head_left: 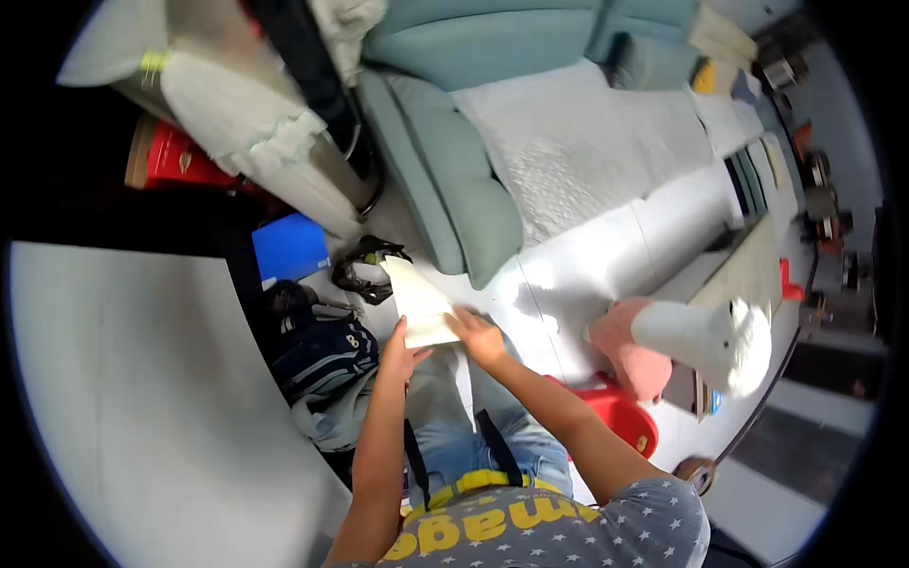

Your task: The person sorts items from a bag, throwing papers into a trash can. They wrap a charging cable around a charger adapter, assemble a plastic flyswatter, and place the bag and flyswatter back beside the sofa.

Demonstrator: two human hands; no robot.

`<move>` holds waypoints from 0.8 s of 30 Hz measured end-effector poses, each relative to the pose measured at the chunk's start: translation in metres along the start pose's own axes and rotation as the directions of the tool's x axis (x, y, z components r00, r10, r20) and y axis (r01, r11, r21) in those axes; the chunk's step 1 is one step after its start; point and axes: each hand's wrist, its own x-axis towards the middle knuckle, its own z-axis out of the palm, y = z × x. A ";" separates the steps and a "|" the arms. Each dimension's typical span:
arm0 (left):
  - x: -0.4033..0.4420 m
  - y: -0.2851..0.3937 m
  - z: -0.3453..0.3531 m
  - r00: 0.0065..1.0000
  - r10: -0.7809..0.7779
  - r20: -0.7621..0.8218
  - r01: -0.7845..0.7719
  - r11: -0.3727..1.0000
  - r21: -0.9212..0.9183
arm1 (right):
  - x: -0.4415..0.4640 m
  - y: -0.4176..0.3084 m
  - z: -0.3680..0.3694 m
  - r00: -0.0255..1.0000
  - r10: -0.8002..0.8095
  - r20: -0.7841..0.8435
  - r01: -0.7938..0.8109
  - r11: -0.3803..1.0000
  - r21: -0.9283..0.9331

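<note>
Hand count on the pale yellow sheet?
2. The left hand is at the near left corner of the pale yellow sheet; the right hand lies at its right edge. Some fingers are hidden, but no other hands show.

Cream sheet; grey shirt, white-starred, yellow-lettered; teal sofa.

A pale cream, paper-like flat sheet, narrower at its top, slants just left of the frame's centre.

The grey shirt reads "image" — the navy cloth, 8.
</note>
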 end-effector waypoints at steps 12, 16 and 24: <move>-0.023 -0.193 0.177 0.940 -0.248 0.236 0.033 0.751 0.660 | -0.321 0.024 -0.146 0.860 0.341 -0.380 -0.401 0.912 -0.088; -0.054 -0.305 0.234 0.935 -0.222 0.276 -0.090 0.606 0.790 | -0.431 0.022 -0.172 0.720 0.518 -0.461 -0.624 0.775 -0.103; -0.155 -0.489 0.307 0.793 -0.474 0.384 -0.207 0.383 0.900 | -0.606 -0.019 -0.202 0.288 0.658 -0.696 -0.881 0.467 0.077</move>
